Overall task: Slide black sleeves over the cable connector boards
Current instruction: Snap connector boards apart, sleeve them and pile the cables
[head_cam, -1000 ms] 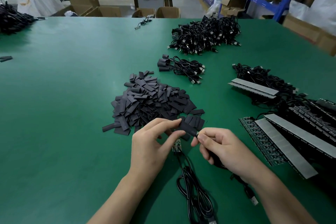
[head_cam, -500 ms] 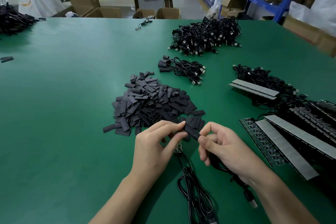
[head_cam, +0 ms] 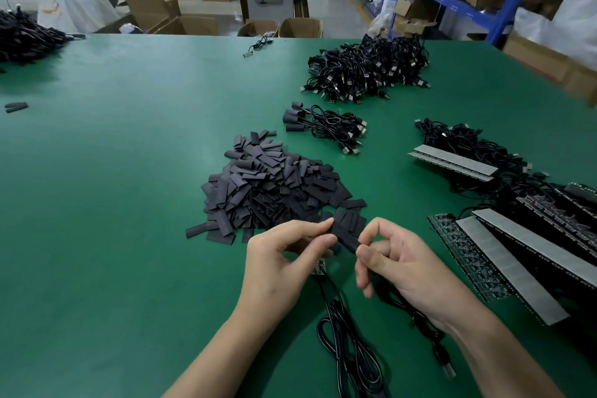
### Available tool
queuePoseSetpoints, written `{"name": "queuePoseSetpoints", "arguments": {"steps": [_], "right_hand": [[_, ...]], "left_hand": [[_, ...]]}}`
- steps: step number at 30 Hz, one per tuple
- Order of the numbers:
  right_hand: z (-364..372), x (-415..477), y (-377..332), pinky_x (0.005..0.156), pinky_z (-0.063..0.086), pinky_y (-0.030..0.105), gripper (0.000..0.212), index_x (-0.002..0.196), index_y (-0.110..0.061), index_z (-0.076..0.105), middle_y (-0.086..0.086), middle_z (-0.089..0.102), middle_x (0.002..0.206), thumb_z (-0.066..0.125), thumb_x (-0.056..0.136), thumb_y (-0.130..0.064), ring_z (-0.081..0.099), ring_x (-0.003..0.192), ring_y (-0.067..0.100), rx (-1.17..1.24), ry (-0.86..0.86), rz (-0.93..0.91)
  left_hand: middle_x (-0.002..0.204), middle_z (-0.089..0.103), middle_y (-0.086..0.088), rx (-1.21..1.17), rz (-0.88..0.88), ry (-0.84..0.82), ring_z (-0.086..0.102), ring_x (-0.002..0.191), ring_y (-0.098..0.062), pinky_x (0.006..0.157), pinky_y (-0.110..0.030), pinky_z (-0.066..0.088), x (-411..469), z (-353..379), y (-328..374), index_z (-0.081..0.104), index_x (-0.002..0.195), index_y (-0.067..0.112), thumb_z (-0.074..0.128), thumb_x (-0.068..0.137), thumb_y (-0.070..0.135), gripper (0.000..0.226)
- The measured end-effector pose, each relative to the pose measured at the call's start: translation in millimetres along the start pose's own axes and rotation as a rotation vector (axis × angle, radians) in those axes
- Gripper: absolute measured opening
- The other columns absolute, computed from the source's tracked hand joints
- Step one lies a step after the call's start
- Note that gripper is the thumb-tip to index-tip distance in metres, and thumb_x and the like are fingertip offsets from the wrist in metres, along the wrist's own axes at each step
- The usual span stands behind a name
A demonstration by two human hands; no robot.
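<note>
Sleeve [head_cam: 346, 237] in left grip [head_cam: 277, 268], right grip [head_cam: 410, 268]

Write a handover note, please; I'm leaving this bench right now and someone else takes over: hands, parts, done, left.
Left grip pinches one end of a sleeve; right grip pinches the other end, and a second cable trails from under it.
Bare board shows below the left grip, its cable coiled on the table.
Sleeve pile lies just beyond both grips.
Done: small bunch with sleeves on, behind the pile.
Left: slide this sleeve over the board; then probably the cables at right.
</note>
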State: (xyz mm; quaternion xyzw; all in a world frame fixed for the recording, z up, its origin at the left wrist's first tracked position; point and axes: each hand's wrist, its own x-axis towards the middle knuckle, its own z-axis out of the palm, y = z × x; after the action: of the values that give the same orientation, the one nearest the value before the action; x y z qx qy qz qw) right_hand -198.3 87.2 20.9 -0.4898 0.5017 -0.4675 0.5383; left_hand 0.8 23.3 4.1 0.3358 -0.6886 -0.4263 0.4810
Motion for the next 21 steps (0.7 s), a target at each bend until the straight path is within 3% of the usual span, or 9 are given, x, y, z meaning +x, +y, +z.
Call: {"name": "queuePoseSetpoints", "arguments": {"steps": [4,7,9,12,16,21], "right_hand": [[-2,1,0,0.076,0.054,0.026,0.028,0.099,-0.011,0.058,0.011,0.077,0.081,0.067,0.092,-0.037,0.07,0.072,0.02,-0.163,0.018,0.001],[-9,-2,-3,0.086,0.056,0.029,0.016,0.099,-0.039,0.069,-0.006,0.077,0.097,0.071,0.086,-0.049,0.072,0.087,0.017,-0.386,0.08,0.026],[-18,-5,-6,0.078,0.051,0.019,0.014,0.099,-0.047,0.071,-0.017,0.072,0.098,0.076,0.086,-0.048,0.063,0.081,0.003,-0.555,0.119,-0.004],[-20,-7,-6,0.075,0.041,0.011,0.013,0.093,-0.04,0.075,-0.022,0.067,0.097,0.082,0.082,-0.043,0.059,0.089,0.002,-0.702,0.093,-0.021],[-16,-7,1,0.083,0.043,0.017,0.016,0.09,-0.038,0.073,-0.021,0.062,0.095,0.082,0.08,-0.046,0.055,0.096,0.006,-0.829,0.034,-0.01],[-14,-5,4,0.072,0.042,0.02,0.012,0.08,-0.033,0.069,-0.018,0.063,0.089,0.077,0.087,-0.04,0.057,0.084,0.008,-0.852,0.111,-0.045]], "left_hand": [[0.083,0.078,-0.006,-0.265,-0.175,-0.045,0.077,0.079,-0.022,0.073,-0.024,0.056,0,4,2,0.078,0.098,0.027,0.077,0.09,0.018,0.012],[0.083,0.078,-0.013,-0.4,-0.228,-0.002,0.077,0.078,-0.022,0.072,-0.023,0.057,4,3,5,0.077,0.095,0.017,0.074,0.091,0.006,0.012],[0.083,0.077,-0.016,-0.453,-0.275,0.076,0.077,0.078,-0.023,0.071,-0.021,0.057,6,-1,7,0.075,0.095,0.01,0.072,0.091,0.001,0.01],[0.085,0.077,-0.016,-0.484,-0.326,0.165,0.078,0.082,-0.025,0.072,-0.022,0.058,9,-7,8,0.074,0.097,0.007,0.072,0.091,0.002,0.008],[0.087,0.077,-0.017,-0.509,-0.345,0.178,0.078,0.084,-0.026,0.074,-0.023,0.058,9,-9,9,0.075,0.094,0.012,0.073,0.09,0.007,0.007],[0.089,0.078,-0.013,-0.487,-0.327,0.122,0.078,0.087,-0.025,0.072,-0.021,0.057,10,-12,9,0.076,0.092,0.02,0.073,0.092,0.008,0.012]]}}
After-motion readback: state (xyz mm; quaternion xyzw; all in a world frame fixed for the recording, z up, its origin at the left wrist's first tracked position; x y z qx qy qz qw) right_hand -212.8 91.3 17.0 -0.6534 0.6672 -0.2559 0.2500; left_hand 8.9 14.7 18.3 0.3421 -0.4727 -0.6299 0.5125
